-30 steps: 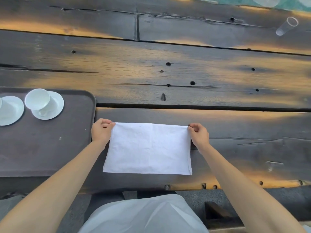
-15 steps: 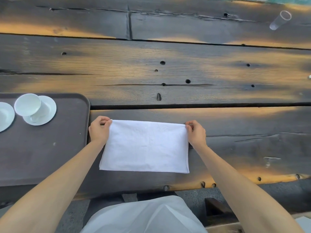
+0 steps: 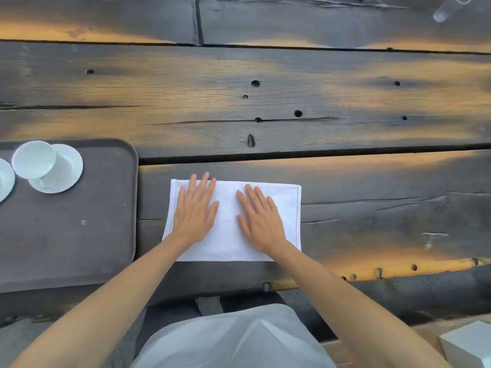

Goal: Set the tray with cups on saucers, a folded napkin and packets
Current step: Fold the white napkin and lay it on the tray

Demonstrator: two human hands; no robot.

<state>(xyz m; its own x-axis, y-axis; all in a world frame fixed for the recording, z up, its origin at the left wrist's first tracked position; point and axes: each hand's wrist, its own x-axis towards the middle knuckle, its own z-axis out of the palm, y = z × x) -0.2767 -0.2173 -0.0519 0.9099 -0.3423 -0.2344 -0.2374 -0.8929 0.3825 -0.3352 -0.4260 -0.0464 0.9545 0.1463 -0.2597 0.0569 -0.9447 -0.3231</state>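
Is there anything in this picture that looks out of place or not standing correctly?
Yes. At the table's far right edge, a clear plastic cup lies on its side. On the tray, the white cup appears to lean on its saucer. The napkin lies flat under both hands.

left hand [image 3: 195, 208] flat, palm down, fingers spread, right hand [image 3: 261, 216] likewise, forearms bare

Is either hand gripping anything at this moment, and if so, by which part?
Nothing is gripped. The left hand and right hand lie flat, fingers spread, palms down on the white folded cloth napkin on the dark wooden table.
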